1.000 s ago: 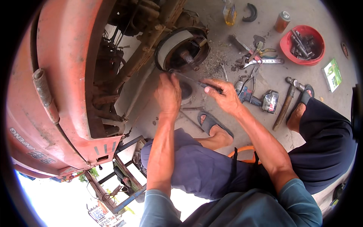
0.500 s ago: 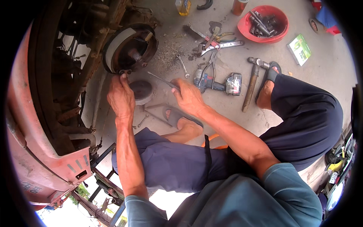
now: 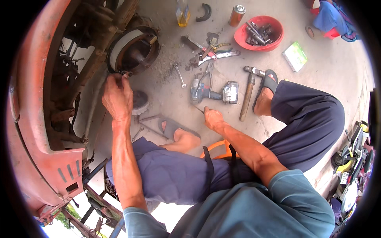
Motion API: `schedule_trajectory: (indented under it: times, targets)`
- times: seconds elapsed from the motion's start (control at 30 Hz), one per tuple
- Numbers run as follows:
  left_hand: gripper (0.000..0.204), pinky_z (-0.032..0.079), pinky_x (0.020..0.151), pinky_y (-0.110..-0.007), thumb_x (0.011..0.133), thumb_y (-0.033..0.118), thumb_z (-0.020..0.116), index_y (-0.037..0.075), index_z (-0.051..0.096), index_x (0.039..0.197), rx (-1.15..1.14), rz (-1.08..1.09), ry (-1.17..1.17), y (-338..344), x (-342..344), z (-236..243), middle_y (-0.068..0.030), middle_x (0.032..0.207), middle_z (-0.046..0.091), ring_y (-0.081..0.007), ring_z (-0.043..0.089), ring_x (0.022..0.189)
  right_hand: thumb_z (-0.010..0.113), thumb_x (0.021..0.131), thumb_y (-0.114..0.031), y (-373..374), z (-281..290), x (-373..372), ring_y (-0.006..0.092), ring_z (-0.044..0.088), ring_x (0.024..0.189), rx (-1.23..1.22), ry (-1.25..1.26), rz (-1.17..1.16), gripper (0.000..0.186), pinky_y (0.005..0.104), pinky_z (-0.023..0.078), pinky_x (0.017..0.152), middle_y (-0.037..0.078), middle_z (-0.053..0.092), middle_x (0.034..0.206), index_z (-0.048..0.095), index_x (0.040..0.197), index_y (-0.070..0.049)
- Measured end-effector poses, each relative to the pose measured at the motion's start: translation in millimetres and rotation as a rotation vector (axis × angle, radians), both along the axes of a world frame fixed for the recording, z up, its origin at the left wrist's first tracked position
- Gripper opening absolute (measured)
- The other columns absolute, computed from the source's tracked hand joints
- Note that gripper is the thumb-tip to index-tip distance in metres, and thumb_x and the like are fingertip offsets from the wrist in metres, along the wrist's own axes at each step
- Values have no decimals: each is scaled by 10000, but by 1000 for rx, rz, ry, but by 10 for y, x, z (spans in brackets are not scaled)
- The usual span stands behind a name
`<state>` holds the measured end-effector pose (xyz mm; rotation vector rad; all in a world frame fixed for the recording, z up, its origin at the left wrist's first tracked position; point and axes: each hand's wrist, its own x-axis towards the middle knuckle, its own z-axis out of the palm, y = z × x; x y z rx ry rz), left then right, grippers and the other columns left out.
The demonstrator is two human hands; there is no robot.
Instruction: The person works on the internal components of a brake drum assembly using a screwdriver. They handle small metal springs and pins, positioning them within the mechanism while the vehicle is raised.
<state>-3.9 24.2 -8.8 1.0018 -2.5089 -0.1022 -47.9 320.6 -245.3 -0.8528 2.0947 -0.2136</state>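
On the left is a round brake assembly (image 3: pixel 147 63) with a pale curved brake shoe (image 3: pixel 118 49) along its side. My left hand (image 3: pixel 118 98) is closed at its lower edge, fingertips pinched by a small dark fitting (image 3: pixel 127 73); what they hold is hidden. My right hand (image 3: pixel 214 119) grips a screwdriver (image 3: pixel 197 108), its thin shaft pointing up and left, well away from the brake. A dark round drum-like part (image 3: pixel 140 102) lies on the floor beside my left hand. Past the screwdriver tip rests a cordless power tool (image 3: pixel 202 92).
A hammer (image 3: pixel 249 93), a small wrench (image 3: pixel 179 76), pliers and an adjustable wrench (image 3: pixel 218 56) lie on the floor. Farther off are a red bowl (image 3: pixel 279 39) of sockets, a spray can (image 3: pixel 237 16) and a green-white box (image 3: pixel 295 56). Another person's leg (image 3: pixel 331 18) shows far right.
My right hand has drawn the screwdriver back, away from the brake and to the right. My left hand stays at the brake's lower edge. The view has shifted somewhat.
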Motion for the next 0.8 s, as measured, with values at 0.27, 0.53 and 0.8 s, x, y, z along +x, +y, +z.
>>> schedule_trajectory:
  times: [0.27,0.53,0.8]
  targets:
    - [130,555,741,-426,946,212,707,83,698,956,145,-15,137,27,-6,-29,-108,863,740,-291,739,795,607,919,-104,84,-80,-85,362,737,1095,119,6,3,411,451,581,934,200,758,1120,546,1316,-15]
    - [194,549,755,-446,934,285,711,93,704,963,164,66,112,-1,71,-43,-95,885,750,-310,728,812,613,939,-122,135,-155,-105,338,726,1140,217,26,72,434,446,584,952,195,736,1213,541,1359,-40]
    - [189,553,720,-418,918,248,746,67,693,930,129,38,169,37,-16,-89,-93,811,744,-280,736,748,468,994,-154,307,-322,-115,393,703,1130,204,32,117,539,480,564,982,244,693,1245,460,1515,-19]
